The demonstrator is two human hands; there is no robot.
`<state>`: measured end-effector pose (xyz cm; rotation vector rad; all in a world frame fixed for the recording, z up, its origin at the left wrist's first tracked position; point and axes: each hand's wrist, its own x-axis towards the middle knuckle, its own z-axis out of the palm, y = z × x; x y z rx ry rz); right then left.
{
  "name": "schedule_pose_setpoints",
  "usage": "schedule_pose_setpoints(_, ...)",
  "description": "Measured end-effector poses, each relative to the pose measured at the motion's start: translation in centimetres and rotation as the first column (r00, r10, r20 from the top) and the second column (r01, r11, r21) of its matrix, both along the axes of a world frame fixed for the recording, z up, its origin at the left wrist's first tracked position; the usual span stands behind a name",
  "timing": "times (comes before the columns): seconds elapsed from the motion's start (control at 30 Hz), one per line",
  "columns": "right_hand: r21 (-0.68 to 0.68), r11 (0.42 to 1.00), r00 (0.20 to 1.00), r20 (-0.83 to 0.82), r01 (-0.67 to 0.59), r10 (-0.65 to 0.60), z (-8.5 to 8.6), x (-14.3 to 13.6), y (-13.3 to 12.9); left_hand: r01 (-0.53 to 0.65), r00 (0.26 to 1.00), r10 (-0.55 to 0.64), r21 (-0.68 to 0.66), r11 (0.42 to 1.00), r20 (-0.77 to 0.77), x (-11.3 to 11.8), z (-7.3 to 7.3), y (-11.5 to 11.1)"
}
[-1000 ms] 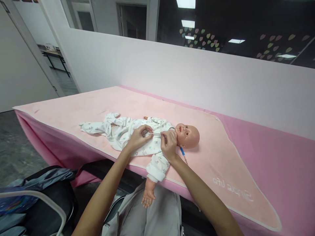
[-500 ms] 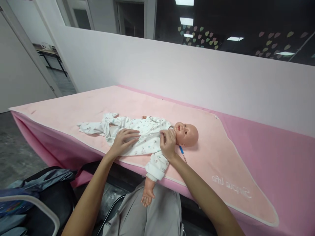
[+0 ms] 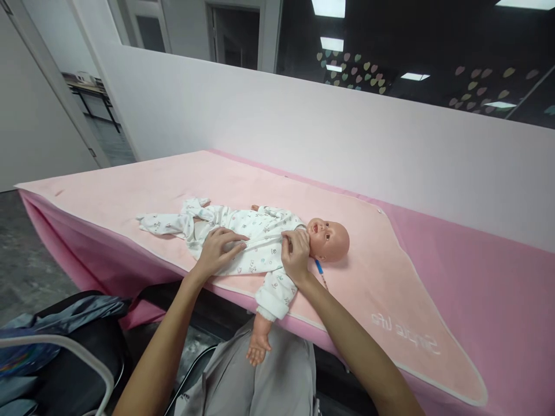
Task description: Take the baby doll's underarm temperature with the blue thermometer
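A bald baby doll (image 3: pixel 330 240) lies on its back with its head to the right, dressed in a white, small-print baby romper (image 3: pixel 260 254). My right hand (image 3: pixel 296 254) is closed just below the doll's chin, pinching the romper near the neckline. Over the belly, my left hand (image 3: pixel 219 251) has its thumb and fingertips brought close together on the romper's front. A fold of cloth runs between my two hands. One doll arm (image 3: pixel 260 335) hangs over the table edge toward my lap. Both my fingertips partly hide the cloth they hold.
The doll rests on a light pink mat (image 3: pixel 377 289) over a pink-covered table (image 3: pixel 489 266). A blue-tipped cord (image 3: pixel 319 267) lies near the doll's neck. A white wall (image 3: pixel 303 127) stands behind. At the lower left is a black chair (image 3: pixel 87 364) with clothing on it.
My left thumb has moved up closer to the fingertips, and the left fingers have drawn together on the romper. My right hand keeps its place. The view has tilted slightly.
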<state>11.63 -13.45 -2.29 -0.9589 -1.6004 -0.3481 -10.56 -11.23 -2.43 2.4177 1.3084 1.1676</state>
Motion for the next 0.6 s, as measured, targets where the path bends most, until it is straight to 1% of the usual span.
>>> schedule_pose_setpoints(0.27,0.002,1.000,1.000,0.028,-0.003,0.003,-0.13,0.00,0.04,0.052,0.995,-0.050,-0.022,0.998,0.089,-0.47,-0.42,0.48)
schedule_pose_setpoints(0.47,0.008,1.000,1.000,0.026,0.004,-0.004,-0.05,-0.04,0.12,0.025,0.996,-0.023,-0.027,0.999,0.082,-0.43,-0.40,0.43)
schedule_pose_setpoints(0.6,0.010,1.000,1.000,0.023,0.002,-0.002,-0.03,-0.02,0.08,0.043,0.997,-0.042,-0.015,0.999,0.067,-0.25,-0.29,0.36)
